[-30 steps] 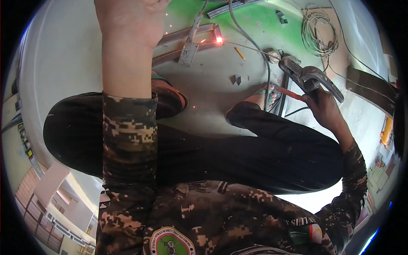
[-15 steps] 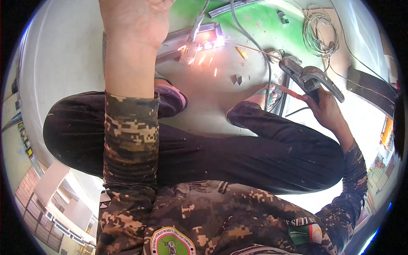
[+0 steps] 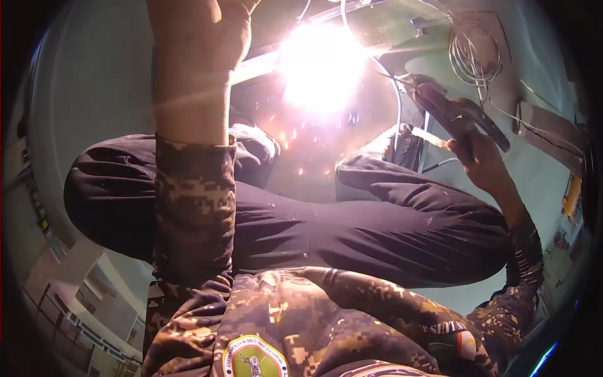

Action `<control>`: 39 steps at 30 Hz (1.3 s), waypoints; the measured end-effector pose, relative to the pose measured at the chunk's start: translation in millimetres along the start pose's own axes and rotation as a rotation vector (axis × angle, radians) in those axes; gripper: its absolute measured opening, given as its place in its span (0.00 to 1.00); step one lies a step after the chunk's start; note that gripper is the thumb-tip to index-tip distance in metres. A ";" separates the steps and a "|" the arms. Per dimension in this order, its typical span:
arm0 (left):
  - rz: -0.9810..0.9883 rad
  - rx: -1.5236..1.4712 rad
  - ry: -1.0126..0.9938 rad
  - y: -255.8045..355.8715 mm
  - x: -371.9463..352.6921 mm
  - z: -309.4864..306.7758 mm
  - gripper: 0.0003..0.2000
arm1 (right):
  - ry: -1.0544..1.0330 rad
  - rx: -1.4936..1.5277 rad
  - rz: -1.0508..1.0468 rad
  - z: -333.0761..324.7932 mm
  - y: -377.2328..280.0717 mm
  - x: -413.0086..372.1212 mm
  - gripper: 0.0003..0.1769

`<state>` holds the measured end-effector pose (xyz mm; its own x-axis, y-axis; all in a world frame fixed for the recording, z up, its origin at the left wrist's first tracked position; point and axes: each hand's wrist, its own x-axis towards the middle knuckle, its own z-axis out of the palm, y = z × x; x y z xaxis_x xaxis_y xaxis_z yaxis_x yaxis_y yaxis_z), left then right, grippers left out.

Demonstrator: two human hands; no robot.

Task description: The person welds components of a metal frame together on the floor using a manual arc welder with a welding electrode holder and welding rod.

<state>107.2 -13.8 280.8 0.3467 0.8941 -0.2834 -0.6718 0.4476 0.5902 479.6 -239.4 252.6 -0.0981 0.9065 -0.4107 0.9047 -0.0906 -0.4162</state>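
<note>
My right hand [image 3: 480,160] is wrapped round a dark welding electrode holder [image 3: 451,114], its index finger stretched along the side. From the holder's jaws a thin welding rod [image 3: 392,78] runs left into a blinding white arc [image 3: 323,69]. That glare hides the rod's tip and most of the metal frame [image 3: 254,68] on the floor; only a bright bar of the frame shows. Sparks fall below it. My left hand [image 3: 217,28] is raised at the upper left, near the frame's left end; its fingers lie beyond the picture's top edge.
Coiled wire [image 3: 475,56] lies on a board at the upper right. A cable [image 3: 398,110] loops down between the arc and the holder. At far right sits a dark, long box-like piece [image 3: 549,131]. My bent knees flank the work.
Scattered sparks have become a large white arc, and the surroundings look darker. The small floor pieces and pencil-like stick are lost from sight. Both hands stay nearly in place.
</note>
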 end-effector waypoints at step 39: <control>0.225 0.229 0.100 -10.1 -11.5 22.8 0.34 | -0.059 -0.030 0.080 -8.6 -17.4 4.7 0.19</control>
<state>125.0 -29.0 295.3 0.1332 0.9722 -0.1926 -0.5555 0.2342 0.7979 467.0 -230.1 264.9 -0.0491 0.8707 -0.4893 0.9224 -0.1484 -0.3566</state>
